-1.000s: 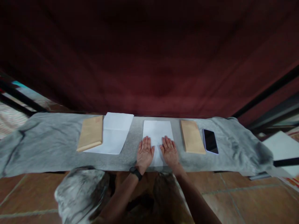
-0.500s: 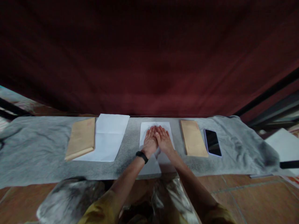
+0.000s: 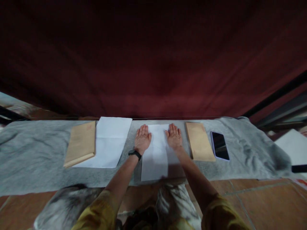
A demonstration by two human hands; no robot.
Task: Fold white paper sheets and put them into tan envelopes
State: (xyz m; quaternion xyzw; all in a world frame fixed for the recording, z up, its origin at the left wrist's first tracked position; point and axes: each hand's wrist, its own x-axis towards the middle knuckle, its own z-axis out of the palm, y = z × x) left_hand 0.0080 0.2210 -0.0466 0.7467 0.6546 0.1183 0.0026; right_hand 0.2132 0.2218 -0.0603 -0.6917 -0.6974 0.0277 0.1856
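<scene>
A white sheet of paper (image 3: pixel 155 156) lies in front of me on a grey cloth (image 3: pixel 35 153). My left hand (image 3: pixel 142 138) lies flat with fingers stretched out at the sheet's far left corner, a black band on the wrist. My right hand (image 3: pixel 174 136) lies flat and open on the sheet's far right corner. Both palms face down and hold nothing.
To the left lie a brown envelope stack (image 3: pixel 80 143) and a second white sheet (image 3: pixel 109 142). To the right lie another brown envelope stack (image 3: pixel 199 141) and a dark phone (image 3: pixel 220 145). A dark red curtain (image 3: pixel 153 64) hangs behind. The floor is brown tile.
My hands slid from the sheet's near part up to its far middle, then spread apart to the two far corners.
</scene>
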